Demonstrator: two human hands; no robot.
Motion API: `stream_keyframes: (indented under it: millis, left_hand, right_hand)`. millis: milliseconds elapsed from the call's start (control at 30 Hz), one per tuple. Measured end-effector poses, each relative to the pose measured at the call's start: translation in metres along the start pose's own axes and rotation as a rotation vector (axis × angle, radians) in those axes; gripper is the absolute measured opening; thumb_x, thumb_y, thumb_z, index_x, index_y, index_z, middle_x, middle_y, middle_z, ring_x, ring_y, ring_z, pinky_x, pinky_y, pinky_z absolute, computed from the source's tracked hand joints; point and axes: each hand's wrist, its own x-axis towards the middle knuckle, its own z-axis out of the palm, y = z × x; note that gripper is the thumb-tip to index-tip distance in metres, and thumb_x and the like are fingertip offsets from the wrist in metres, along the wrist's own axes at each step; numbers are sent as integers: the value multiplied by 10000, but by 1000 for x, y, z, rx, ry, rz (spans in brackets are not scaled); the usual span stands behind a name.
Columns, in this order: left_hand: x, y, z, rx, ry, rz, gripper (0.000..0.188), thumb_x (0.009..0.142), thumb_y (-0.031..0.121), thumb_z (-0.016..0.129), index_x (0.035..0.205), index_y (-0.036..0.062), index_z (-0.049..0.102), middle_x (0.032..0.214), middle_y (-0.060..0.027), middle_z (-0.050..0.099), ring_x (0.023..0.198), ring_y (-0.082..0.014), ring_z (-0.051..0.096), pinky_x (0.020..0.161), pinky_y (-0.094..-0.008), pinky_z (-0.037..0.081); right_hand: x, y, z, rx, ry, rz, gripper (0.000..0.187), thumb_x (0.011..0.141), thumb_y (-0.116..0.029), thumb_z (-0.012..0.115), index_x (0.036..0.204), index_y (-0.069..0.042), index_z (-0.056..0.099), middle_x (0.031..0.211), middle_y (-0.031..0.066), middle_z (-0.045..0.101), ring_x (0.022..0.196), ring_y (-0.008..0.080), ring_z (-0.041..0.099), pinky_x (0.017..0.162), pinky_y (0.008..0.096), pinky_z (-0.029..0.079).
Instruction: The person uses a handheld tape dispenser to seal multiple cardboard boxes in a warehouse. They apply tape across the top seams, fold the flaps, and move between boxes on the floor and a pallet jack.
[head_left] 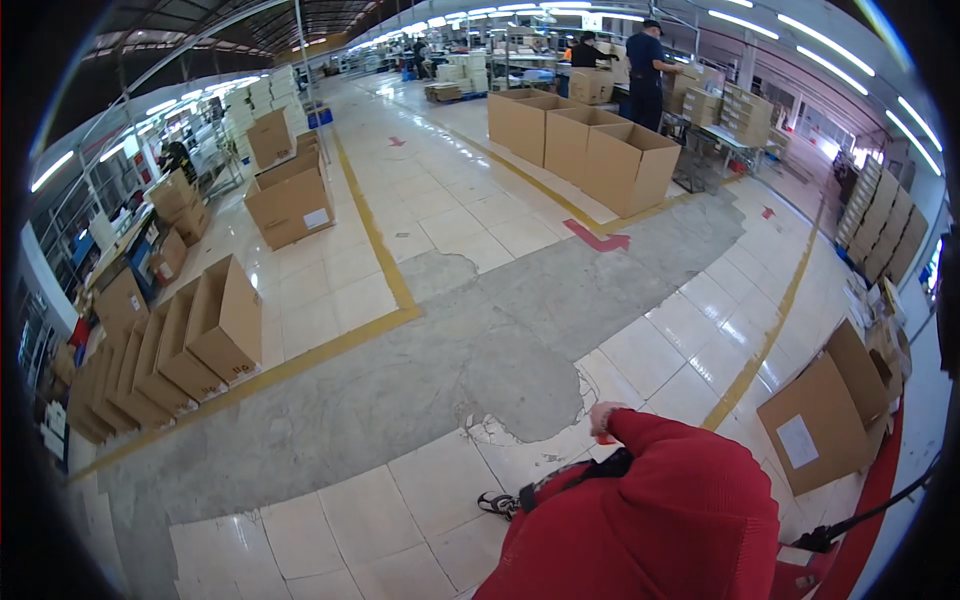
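Note:
My right hand [604, 416] reaches out of a red knitted sleeve [690, 465] in the lower right of the head view. Its fingers look curled, and a small red-orange patch [605, 438] shows just under them, too small to name. Below the hand are the tiled floor [520, 462] and a dark strap-like shape [590, 475] against my body. A dark and white shoe [497, 503] shows beyond the red clothing. My left hand is out of sight.
Open cardboard boxes stand in a row [225, 320] at left, with another box [292, 205] beyond. More open boxes [630, 170] stand near two people at tables. A carton [815, 425] leans at right. Yellow lines [375, 240] and grey patched concrete [400, 380] mark the floor.

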Motion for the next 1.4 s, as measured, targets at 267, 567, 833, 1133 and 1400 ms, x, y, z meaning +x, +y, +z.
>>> stream_keyframes:
  millis: [267, 567, 833, 1133, 1400]
  left_hand:
    - [-24, 20, -15, 130, -310, -365, 407, 848, 396, 408, 1147, 157, 548, 1085, -118, 594, 989, -284, 572, 879, -369, 423]
    - [-48, 29, -26, -278, 211, -627, 1053, 597, 251, 752, 1412, 124, 96, 1389, -208, 283, 1254, -348, 310, 1030, -384, 290]
    - [-26, 21, -34, -473, -238, -739, 600, 698, 339, 652, 1235, 144, 471, 1185, -140, 537, 1076, -319, 525, 909, -416, 416]
    - [-97, -15, -93, -633, 147, -1431, 601, 772, 343, 571, 1323, 182, 393, 1447, -88, 218, 1327, -299, 191, 1045, -485, 201]
    - [-200, 76, -23, -1229, 510, -2251, 910, 692, 262, 677, 1413, 188, 127, 1471, -150, 39, 1332, -400, 82, 994, -592, 262]
  right_hand:
    - [98, -103, -90, 66, -69, -241, 288, 577, -303, 702, 775, -99, 655, 805, 132, 661, 752, 271, 644, 662, 384, 504]
    - [169, -259, -62, -369, -99, -444, 406, 527, -435, 746, 725, -95, 648, 810, 111, 664, 759, 253, 642, 668, 364, 511]
    - [123, -474, -80, -499, -152, -652, 457, 565, -401, 710, 891, -80, 686, 892, 150, 659, 820, 277, 638, 716, 362, 504]
    - [-31, -749, -64, -231, -347, -1178, 297, 583, -238, 738, 787, -64, 613, 780, 93, 658, 703, 200, 631, 610, 339, 509]
    - [-154, -892, 41, -1291, -491, -1460, 453, 605, -292, 763, 933, -12, 627, 893, 125, 659, 817, 237, 632, 715, 361, 508]
